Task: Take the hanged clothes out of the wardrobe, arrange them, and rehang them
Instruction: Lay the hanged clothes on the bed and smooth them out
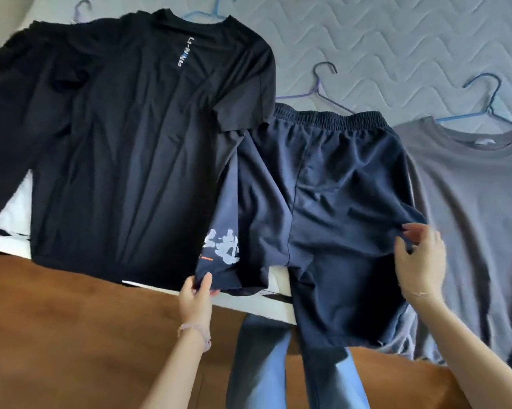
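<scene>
The left hand [197,293] pinches the bottom edge of one leg of the blue shorts [322,184]. The right hand [423,261] pinches the side of the other leg. The hands are well apart. The shorts lie on the bed [396,39], between the black T-shirt [148,137] and the grey T-shirt [470,202]. A purple hanger [319,90] sticks out above the shorts. I think the clothes are out and being smoothed flat. Hanging them back up is not done yet.
</scene>
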Demonstrator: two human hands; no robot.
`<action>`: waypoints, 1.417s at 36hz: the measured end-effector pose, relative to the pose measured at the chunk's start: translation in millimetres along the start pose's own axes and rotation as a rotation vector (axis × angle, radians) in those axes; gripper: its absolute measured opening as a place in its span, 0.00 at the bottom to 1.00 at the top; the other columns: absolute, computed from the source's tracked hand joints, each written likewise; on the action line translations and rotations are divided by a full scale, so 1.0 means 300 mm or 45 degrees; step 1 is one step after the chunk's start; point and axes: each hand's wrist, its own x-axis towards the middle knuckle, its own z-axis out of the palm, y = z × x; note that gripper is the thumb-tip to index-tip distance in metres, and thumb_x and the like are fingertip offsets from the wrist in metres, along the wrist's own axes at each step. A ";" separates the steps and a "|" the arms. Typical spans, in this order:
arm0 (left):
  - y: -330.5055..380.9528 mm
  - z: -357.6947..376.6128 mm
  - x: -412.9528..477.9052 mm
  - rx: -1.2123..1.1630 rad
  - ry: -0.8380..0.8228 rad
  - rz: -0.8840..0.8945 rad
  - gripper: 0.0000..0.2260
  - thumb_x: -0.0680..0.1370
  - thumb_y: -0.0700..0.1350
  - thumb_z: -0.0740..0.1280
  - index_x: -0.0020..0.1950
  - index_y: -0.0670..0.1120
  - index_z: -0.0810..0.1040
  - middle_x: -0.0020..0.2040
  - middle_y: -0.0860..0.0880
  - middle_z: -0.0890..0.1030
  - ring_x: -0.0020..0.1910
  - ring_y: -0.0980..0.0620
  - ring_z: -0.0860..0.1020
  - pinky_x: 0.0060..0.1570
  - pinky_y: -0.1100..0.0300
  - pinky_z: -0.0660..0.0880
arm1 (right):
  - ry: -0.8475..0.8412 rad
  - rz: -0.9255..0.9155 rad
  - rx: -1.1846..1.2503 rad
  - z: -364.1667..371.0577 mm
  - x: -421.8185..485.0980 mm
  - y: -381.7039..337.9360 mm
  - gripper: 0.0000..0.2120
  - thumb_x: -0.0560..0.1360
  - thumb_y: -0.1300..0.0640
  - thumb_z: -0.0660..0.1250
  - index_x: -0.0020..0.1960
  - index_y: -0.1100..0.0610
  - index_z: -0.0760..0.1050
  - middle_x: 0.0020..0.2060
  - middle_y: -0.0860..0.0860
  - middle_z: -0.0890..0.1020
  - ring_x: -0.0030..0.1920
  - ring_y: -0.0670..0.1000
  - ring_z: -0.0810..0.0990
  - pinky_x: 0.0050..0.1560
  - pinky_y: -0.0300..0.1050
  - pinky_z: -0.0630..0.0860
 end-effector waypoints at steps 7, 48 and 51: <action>0.023 0.017 -0.039 0.212 -0.057 0.183 0.08 0.77 0.41 0.66 0.38 0.44 0.72 0.35 0.50 0.76 0.36 0.55 0.74 0.35 0.65 0.69 | -1.168 0.261 0.227 0.215 -0.334 -0.259 0.12 0.74 0.48 0.65 0.54 0.52 0.77 0.47 0.46 0.81 0.53 0.48 0.79 0.51 0.41 0.71; -0.126 -0.048 -0.001 0.833 -0.068 0.042 0.17 0.79 0.52 0.61 0.51 0.38 0.76 0.55 0.40 0.79 0.56 0.38 0.75 0.53 0.50 0.73 | -0.689 0.595 0.688 0.341 -0.502 -0.248 0.06 0.76 0.59 0.64 0.41 0.57 0.74 0.39 0.54 0.80 0.43 0.50 0.79 0.50 0.44 0.77; -0.118 -0.117 -0.006 0.620 0.056 0.047 0.16 0.79 0.51 0.61 0.46 0.38 0.76 0.46 0.39 0.79 0.49 0.37 0.74 0.48 0.51 0.70 | -0.715 0.642 0.714 0.342 -0.498 -0.254 0.06 0.76 0.61 0.64 0.41 0.58 0.74 0.39 0.54 0.79 0.41 0.49 0.79 0.48 0.41 0.77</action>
